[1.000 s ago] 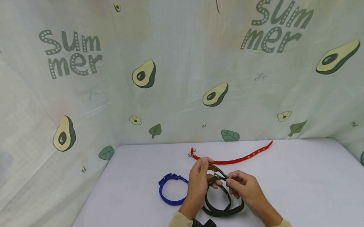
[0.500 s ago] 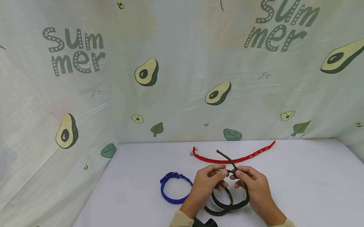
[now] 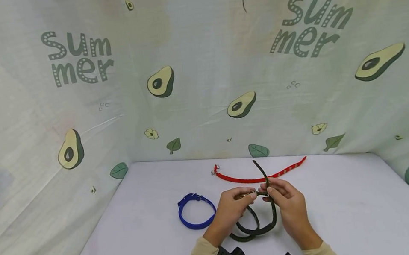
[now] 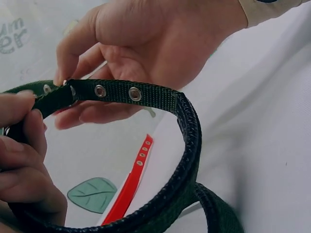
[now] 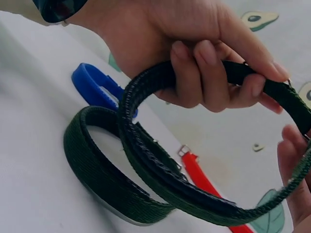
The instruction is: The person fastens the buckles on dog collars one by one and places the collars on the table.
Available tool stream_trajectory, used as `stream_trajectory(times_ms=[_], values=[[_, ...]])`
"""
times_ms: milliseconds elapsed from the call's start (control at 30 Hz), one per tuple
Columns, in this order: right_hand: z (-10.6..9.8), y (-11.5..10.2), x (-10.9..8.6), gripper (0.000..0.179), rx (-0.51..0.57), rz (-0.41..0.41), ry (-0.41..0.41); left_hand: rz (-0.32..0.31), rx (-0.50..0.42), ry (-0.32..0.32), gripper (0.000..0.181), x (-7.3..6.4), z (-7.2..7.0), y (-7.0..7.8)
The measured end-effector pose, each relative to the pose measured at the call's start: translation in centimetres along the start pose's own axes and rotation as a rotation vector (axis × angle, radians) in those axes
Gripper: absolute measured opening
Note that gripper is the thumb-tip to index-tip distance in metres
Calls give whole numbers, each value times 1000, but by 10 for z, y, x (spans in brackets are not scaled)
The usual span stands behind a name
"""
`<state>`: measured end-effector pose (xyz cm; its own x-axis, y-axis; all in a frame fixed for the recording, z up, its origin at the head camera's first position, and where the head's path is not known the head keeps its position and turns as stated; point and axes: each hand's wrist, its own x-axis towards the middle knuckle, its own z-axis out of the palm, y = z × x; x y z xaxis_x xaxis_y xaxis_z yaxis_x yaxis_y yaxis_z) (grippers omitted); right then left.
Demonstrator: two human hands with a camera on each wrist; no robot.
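Observation:
Between both hands a dark green collar (image 3: 262,231) is held up in a loop, its dark padded lining facing inward. My left hand (image 3: 226,210) grips the buckle end, its fingers curled round the strap in the right wrist view. My right hand (image 3: 290,208) pinches the strap beside the buckle, and the loose tail (image 3: 260,171) sticks up past its fingertips. Metal eyelets (image 4: 135,93) line the strap in the left wrist view. Behind the held loop a second dark green collar (image 5: 92,155) lies closed in a ring.
A blue collar (image 3: 192,224) lies buckled in a ring left of the hands. Beyond them a red collar (image 3: 240,180) is stretched out, unbuckled. All rest on a white table (image 3: 141,239) with a printed cloth (image 3: 195,59) hanging behind it.
My left hand has let the tail go and shifted right to the buckle. My right hand has risen to the strap beside it. The tail now points up, more upright than half a second ago.

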<state>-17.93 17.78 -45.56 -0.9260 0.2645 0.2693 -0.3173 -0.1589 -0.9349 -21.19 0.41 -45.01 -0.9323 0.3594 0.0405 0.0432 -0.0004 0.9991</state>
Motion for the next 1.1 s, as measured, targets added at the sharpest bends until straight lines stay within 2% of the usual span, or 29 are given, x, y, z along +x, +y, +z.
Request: stream_trajectory(times_ms=[233,400,600,767,1100], values=[[-4,-3,4,50,-151,-104,-119,42,12,12,37,-1,-2,-1],[-6,-4,7,62,-242,-87,-146,44,-9,11,31,-2,-1,-2],[-11,-9,7,75,-270,-78,-164,58,-20,-10,26,-2,2,1],[-10,-13,6,71,-260,-84,-169,56,-18,-11,26,-2,3,3],[-7,-10,6,46,-232,-92,-122,87,-15,19,27,-1,3,5]])
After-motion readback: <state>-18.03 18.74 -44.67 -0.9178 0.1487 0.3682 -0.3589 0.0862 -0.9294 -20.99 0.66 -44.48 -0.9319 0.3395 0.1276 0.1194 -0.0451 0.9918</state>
